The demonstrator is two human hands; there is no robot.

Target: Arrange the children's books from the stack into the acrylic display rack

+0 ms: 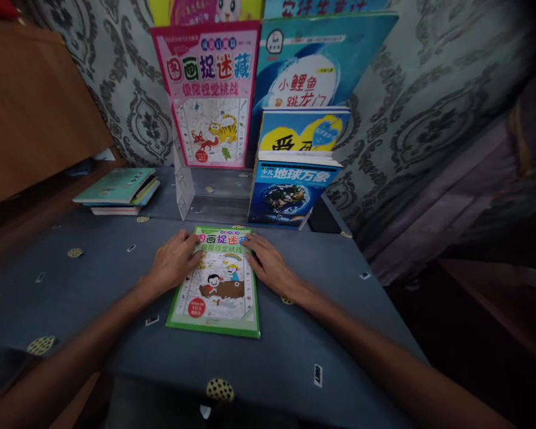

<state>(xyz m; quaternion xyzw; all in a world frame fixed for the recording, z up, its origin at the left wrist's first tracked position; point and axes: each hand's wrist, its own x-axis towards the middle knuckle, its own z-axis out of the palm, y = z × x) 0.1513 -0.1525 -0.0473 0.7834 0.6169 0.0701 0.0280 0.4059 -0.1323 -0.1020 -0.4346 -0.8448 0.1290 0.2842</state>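
Note:
A green-bordered children's picture book [223, 286] lies flat, cover up, on the blue-grey table cover [116, 333]. My left hand [173, 261] grips its upper left edge, fingers curled near the corner and thumb by the cover. Opposite it, my right hand [270, 262] holds the upper right edge, with fingertips over the corner of the title. Just behind the book stands a clear tiered display rack [185, 190]. Its upper left tier bears a pink-bordered picture book [209, 95]. A blue book with a globe on its cover [286, 193] leans at the rack's lower right.
Above the globe book stand a yellow-and-blue book [301, 131] and a larger teal book [317, 65]. A stack of thin books [116, 190] lies at the back left, beside a brown wooden panel [40, 107]. Patterned curtain [147, 119] hangs behind; the table's right edge slopes away.

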